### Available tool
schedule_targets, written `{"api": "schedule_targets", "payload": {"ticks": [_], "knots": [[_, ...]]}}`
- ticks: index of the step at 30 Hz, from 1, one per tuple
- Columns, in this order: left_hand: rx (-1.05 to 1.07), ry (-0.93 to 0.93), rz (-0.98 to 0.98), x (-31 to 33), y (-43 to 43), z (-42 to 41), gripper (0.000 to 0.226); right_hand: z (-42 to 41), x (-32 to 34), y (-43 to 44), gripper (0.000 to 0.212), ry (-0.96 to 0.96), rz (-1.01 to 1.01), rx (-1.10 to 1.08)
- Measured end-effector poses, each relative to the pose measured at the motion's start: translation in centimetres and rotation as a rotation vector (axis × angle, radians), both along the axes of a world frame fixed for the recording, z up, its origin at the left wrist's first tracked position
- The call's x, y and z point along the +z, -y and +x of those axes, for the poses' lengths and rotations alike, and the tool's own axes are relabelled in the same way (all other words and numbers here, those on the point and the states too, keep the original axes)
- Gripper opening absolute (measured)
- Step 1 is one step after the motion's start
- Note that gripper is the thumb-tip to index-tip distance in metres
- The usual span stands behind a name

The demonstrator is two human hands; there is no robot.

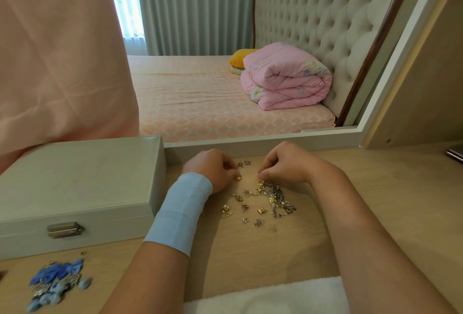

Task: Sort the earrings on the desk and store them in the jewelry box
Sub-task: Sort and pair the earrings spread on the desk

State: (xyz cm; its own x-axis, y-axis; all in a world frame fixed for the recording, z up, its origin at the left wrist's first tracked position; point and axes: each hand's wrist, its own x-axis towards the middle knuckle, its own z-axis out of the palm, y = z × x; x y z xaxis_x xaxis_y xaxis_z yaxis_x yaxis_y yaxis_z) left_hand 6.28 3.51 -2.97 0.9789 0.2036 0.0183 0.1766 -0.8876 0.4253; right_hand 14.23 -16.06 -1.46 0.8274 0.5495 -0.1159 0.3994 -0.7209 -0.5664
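Observation:
A heap of small gold and silver earrings (271, 194) lies on the wooden desk (390, 188), with loose ones scattered toward me. My left hand (213, 169), wrist wrapped in a light blue band, rests left of the heap with fingertips pinched on a small gold earring (239, 177). My right hand (285, 163) hovers at the heap's far edge, fingers pinched on a gold piece at its top. Two small silver studs (243, 163) lie between my hands. The white jewelry box (75, 183) stands closed at the left, its metal clasp (64, 229) facing me.
A cluster of blue bow earrings (53, 283) lies at the desk's front left. A white towel (265, 298) covers the front edge. A large mirror (250, 63) stands behind the desk. A dark device corner (455, 154) shows at the far right.

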Motion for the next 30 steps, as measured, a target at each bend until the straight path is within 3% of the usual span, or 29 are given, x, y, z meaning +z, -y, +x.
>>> {"api": "schedule_targets", "payload": {"ticks": [4, 11, 16, 19, 23, 28, 30], "knots": [[-0.026, -0.029, 0.066, 0.0, 0.6, 0.2, 0.019, -0.4, 0.3, -0.3, 0.008, 0.031, -0.092, -0.017], [-0.042, -0.031, 0.015, -0.1, 0.3, 0.3, 0.006, -0.7, 0.6, -1.0, 0.008, 0.028, -0.142, 0.023], [-0.067, -0.011, 0.009, -0.1, 0.3, 0.2, 0.011, -0.8, 0.4, -0.8, 0.008, -0.016, 0.103, -0.003], [-0.074, -0.005, 0.000, -0.1, 0.3, 0.3, 0.011, 0.2, -0.6, 0.2, 0.009, 0.102, 0.282, -0.195], [-0.081, 0.055, 0.052, -0.1, 0.5, 0.2, 0.014, 1.1, -2.0, 1.2, 0.008, 0.168, 0.166, -0.309], [-0.013, 0.194, -0.187, -0.4, 0.6, 0.3, 0.010, 1.0, -2.4, 1.0, 0.009, 0.201, 0.097, -0.282], [0.015, 0.263, -0.307, -0.2, 1.4, 0.5, 0.008, 1.0, -2.2, 0.8, 0.013, 0.208, 0.205, -0.270]]}}
